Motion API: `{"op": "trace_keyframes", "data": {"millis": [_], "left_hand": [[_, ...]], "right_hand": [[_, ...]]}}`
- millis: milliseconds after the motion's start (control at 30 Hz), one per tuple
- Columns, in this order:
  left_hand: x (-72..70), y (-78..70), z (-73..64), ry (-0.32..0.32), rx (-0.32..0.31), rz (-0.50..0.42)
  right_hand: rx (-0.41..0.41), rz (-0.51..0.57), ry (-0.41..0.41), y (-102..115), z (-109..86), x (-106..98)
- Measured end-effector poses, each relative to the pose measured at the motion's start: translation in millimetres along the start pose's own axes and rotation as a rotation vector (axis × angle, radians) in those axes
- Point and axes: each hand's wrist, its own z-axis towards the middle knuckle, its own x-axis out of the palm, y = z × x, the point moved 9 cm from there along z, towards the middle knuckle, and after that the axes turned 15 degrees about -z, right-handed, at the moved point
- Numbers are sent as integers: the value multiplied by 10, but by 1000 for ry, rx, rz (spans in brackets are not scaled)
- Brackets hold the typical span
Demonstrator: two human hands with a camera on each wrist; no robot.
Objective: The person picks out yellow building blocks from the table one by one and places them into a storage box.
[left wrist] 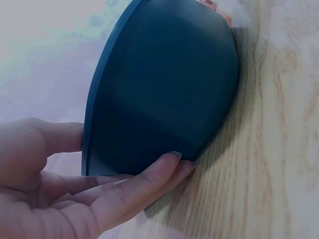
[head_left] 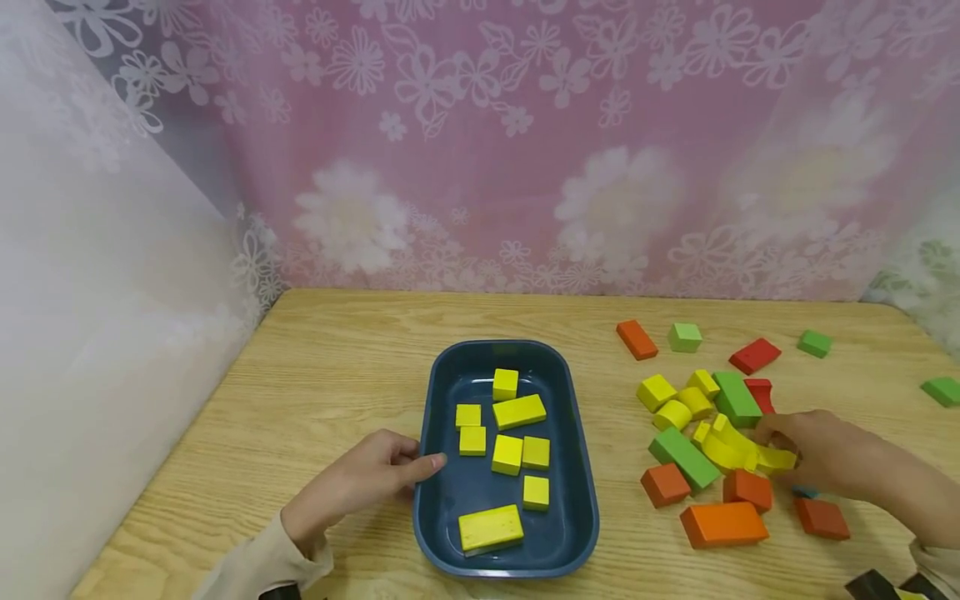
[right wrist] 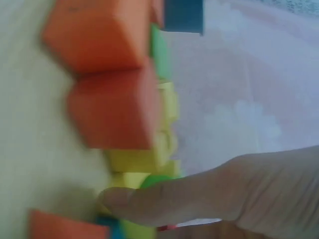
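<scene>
A dark blue tray (head_left: pixel 452 492) stands on the wooden table with several yellow blocks (head_left: pixel 507 455) inside. My left hand (head_left: pixel 367 477) grips its left rim; in the left wrist view the thumb lies on one side and the fingers (left wrist: pixel 142 186) rest against the outer wall. At the right edge of a loose block pile, my right hand (head_left: pixel 832 454) pinches a yellow arched block (head_left: pixel 777 461). Touching that block is another yellow arch (head_left: pixel 723 450). The right thumb (right wrist: pixel 169 199) covers part of the yellow block in the right wrist view; the other fingers are mostly hidden.
Green blocks (head_left: pixel 684 458), orange blocks (head_left: pixel 723 525) and smaller yellow blocks (head_left: pixel 656 392) crowd around the right hand. Farther back lie a red block (head_left: pixel 755 356) and a light green cube (head_left: pixel 685 337). A pink flowered curtain (head_left: pixel 480 150) hangs behind the table (head_left: pixel 345 367).
</scene>
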Motion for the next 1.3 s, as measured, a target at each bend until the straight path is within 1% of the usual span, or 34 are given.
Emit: {"op": "trace_keyframes", "data": {"millis": [33,100,233,300,333,400,500,567,633,733,800,833,967,1067,1167,1300], "left_hand": [[0,-3,2,1,0,-1],[1,-7,5,1,1,-2],[-3,-19,9,-3,7,4],[-6,-25,10,-6,8,9],[-7,-28,11,-7,9,9],[-11,-36,14,-7,12,10],[-22,-40,13,-12,14,14],[-31,-40,9,-16,15,16],[-36,-39,3,-16,17,14],[-46,-42,-2,-18,20,15],[-51,-42,-3,-17,20,13],[-52,-41,-1,-17,18,11],[-40,-19,9,-13,7,-4],[-27,11,10,-12,0,-9],[-15,28,7,-10,6,-5],[-7,28,3,-11,12,-2]], "right_hand": [[4,2,15,-19,-5,37],[12,-1,-1,-40,-9,71],[32,-32,-96,-54,-17,43],[57,-47,-149,-56,-41,-4],[70,-53,-184,-52,-59,-41],[88,-60,-282,-32,-107,-158],[86,-47,-493,40,-187,-413],[59,-18,-629,135,-227,-582],[7,24,-749,265,-253,-753],[-91,87,-866,508,-244,-985],[-197,109,-936,708,-224,-1138],[-240,121,-957,810,-204,-1203],[-428,138,-1008,1272,-90,-1388],[-533,151,-995,1608,43,-1461],[-600,167,-924,1892,224,-1484],[-621,173,-763,2178,524,-1428]]}}
